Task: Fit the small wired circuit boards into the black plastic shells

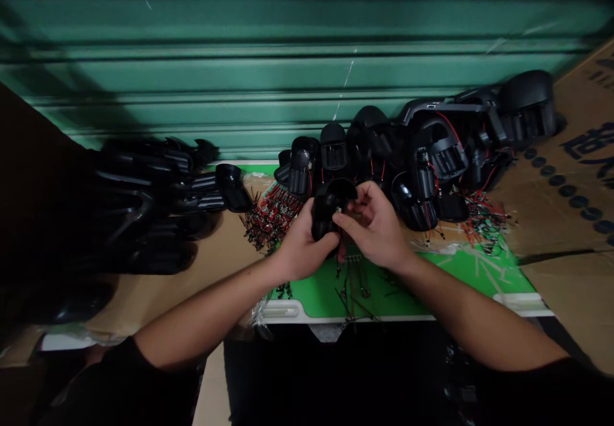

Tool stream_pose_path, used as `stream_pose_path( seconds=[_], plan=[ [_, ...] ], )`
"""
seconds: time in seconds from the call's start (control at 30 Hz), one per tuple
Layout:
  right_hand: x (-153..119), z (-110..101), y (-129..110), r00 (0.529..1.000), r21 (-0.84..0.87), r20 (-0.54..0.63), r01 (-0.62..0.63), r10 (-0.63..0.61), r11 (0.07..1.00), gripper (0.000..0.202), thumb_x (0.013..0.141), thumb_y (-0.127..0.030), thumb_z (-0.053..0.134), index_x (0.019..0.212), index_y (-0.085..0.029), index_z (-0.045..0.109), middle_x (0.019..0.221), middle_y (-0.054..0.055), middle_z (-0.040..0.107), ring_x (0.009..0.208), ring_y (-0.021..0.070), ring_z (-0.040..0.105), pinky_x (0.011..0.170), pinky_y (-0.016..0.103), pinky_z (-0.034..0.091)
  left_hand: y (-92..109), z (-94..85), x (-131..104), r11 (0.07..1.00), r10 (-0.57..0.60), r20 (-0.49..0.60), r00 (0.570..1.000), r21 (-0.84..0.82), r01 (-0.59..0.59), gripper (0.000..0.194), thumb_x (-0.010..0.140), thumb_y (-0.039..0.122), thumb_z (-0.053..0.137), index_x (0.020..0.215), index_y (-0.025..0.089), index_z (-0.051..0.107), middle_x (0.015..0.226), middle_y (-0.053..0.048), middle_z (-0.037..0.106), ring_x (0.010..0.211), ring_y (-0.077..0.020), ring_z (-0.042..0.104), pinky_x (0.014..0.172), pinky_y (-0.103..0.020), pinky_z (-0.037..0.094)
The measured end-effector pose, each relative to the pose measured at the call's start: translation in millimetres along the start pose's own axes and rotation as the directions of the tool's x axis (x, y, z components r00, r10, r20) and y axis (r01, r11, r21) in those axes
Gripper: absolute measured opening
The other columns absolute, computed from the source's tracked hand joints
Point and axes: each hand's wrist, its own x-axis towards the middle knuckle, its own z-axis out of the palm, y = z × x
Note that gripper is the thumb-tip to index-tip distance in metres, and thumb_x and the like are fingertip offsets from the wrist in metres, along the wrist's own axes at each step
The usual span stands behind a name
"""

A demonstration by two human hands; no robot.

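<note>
My left hand (pixel 307 245) is wrapped round a black plastic housing (pixel 327 206) with a rounded top, held up over the green work mat (pixel 314 298). The fingers of my right hand (pixel 371 224) pinch at the housing's right side. A small light-coloured part (pixel 338 210) shows beside my right thumb; what exactly those fingertips grip is hidden. Below my hands, several thin wires with small metal ends (pixel 355 285) lie on the mat.
Black housings, some with red wires (pixel 333 148), are piled behind and to the right. More black parts (pixel 144 202) lie at left. A heap of red and black wires (pixel 273 218) sits left of my hands. A cardboard box (pixel 570 157) stands right, before a green ribbed wall (pixel 215 74).
</note>
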Motion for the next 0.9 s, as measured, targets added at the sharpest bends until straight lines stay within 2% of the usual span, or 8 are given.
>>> stream_pose_path(
  seconds=[0.1, 0.2, 0.33, 0.47, 0.57, 0.63, 0.8, 0.9],
  plan=[
    [7.6, -7.9, 0.8, 0.964, 0.134, 0.155, -0.237, 0.216, 0.962, 0.052, 0.074, -0.035, 0.093, 0.099, -0.027, 0.048, 0.085, -0.004, 0.06, 0.065, 0.0132, 0.06, 0.052, 0.026, 0.053, 3.2, 0.4, -0.9, 1.0, -0.001, 0.018, 1.0, -0.008, 0.001, 0.042, 0.084, 0.013, 0.065, 0.118, 0.022, 0.042, 0.085, 0.003, 0.064, 0.056, -0.0114, 0.066, 0.056, -0.028, 0.056],
    [12.1, -12.7, 6.0, 0.938, 0.174, 0.244, -0.292, 0.247, 0.94, 0.05, 0.076, -0.039, 0.091, 0.102, -0.025, 0.05, 0.088, -0.003, 0.063, 0.061, 0.0117, 0.06, 0.05, 0.026, 0.054, 6.6, -1.3, -0.7, 0.999, -0.006, 0.027, 1.0, -0.036, 0.007, 0.041, 0.084, 0.015, 0.067, 0.117, 0.021, 0.044, 0.091, 0.0, 0.067, 0.059, -0.0125, 0.069, 0.058, -0.03, 0.058],
    [10.6, -10.3, 10.6, 0.958, 0.131, 0.247, -0.185, 0.148, 0.974, 0.039, 0.089, -0.042, 0.08, 0.106, -0.025, 0.05, 0.09, -0.002, 0.061, 0.064, 0.0123, 0.062, 0.052, 0.026, 0.056, 7.0, -5.6, 0.7, 0.993, -0.056, -0.002, 0.998, -0.102, 0.055, 0.04, 0.083, 0.02, 0.068, 0.117, 0.022, 0.047, 0.089, 0.0, 0.069, 0.061, -0.0157, 0.07, 0.061, -0.034, 0.059],
    [3.4, -10.5, 0.2, 0.989, -0.154, 0.053, 0.147, -0.14, 0.977, 0.025, 0.092, -0.03, 0.074, 0.108, -0.024, 0.055, 0.089, -0.001, 0.059, 0.071, 0.0138, 0.062, 0.057, 0.026, 0.054, 6.2, -7.8, 2.6, 0.989, -0.088, -0.082, 0.993, -0.125, 0.077, 0.052, 0.075, 0.017, 0.07, 0.122, 0.023, 0.047, 0.089, 0.002, 0.069, 0.062, -0.0166, 0.067, 0.062, -0.034, 0.057],
    [-3.7, -14.2, -13.8, 0.89, -0.419, 0.137, 0.45, -0.436, 0.789, 0.012, 0.09, -0.018, 0.071, 0.098, -0.023, 0.063, 0.082, 0.001, 0.06, 0.073, 0.0171, 0.06, 0.068, 0.034, 0.056, 6.7, -9.3, 4.2, 0.999, -0.008, -0.176, 0.984, -0.042, 0.001, 0.051, 0.07, 0.014, 0.07, 0.117, 0.021, 0.051, 0.088, 0.002, 0.065, 0.072, -0.0164, 0.065, 0.067, -0.031, 0.055],
    [-8.1, -15.5, -21.7, 0.808, -0.4, 0.268, 0.589, -0.525, 0.702, 0.013, 0.087, -0.015, 0.07, 0.093, -0.023, 0.063, 0.081, 0.003, 0.063, 0.076, 0.02, 0.062, 0.075, 0.041, 0.06, 6.4, -10.9, 4.6, 0.996, 0.072, -0.22, 0.973, 0.06, -0.061, 0.047, 0.069, 0.014, 0.07, 0.113, 0.02, 0.054, 0.09, 0.002, 0.062, 0.08, -0.0162, 0.061, 0.074, -0.03, 0.053],
    [-15.5, -10.0, -27.0, 0.627, -0.282, 0.51, 0.769, -0.589, 0.574, 0.011, 0.089, -0.015, 0.066, 0.09, -0.024, 0.061, 0.074, 0.001, 0.062, 0.069, 0.019, 0.062, 0.095, 0.05, 0.065, -0.2, -15.1, 2.3, 0.954, 0.193, -0.18, 0.965, 0.266, -0.142, 0.054, 0.073, 0.011, 0.066, 0.125, 0.017, 0.053, 0.103, -0.002, 0.06, 0.096, -0.0191, 0.057, 0.091, -0.034, 0.05],
    [-16.9, -6.2, -22.8, 0.588, -0.325, 0.572, 0.803, -0.572, 0.5, 0.009, 0.092, -0.017, 0.064, 0.087, -0.024, 0.063, 0.071, 0.0, 0.06, 0.066, 0.0186, 0.059, 0.099, 0.049, 0.065, -4.9, -16.2, 0.9, 0.93, 0.226, -0.131, 0.965, 0.324, -0.174, 0.061, 0.076, 0.01, 0.065, 0.135, 0.017, 0.048, 0.112, -0.005, 0.061, 0.105, -0.0223, 0.059, 0.099, -0.038, 0.049]
  ],
)
